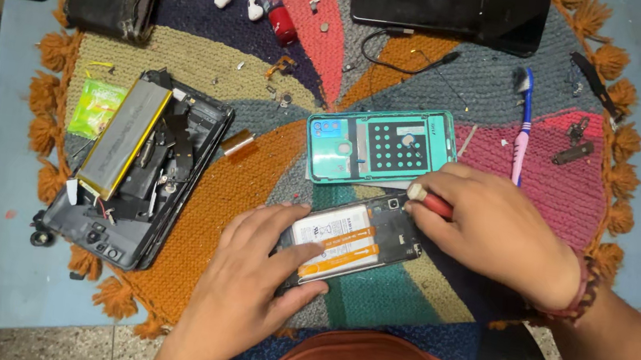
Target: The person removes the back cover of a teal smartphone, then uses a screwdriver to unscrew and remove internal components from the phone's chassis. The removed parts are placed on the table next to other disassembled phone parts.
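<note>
Head: opened phone (354, 238), white battery exposed

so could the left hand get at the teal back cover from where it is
Probably yes: the teal cover lies open on the mat just beyond the opened phone that the left hand presses, though the right hand overlaps its near corner.

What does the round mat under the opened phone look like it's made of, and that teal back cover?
The mat looks like knitted or crocheted yarn: ribbed stitches, coloured wedges, orange tassels at the rim. The teal back cover seems moulded plastic, smooth with a slight sheen, though I can't be certain.
</note>
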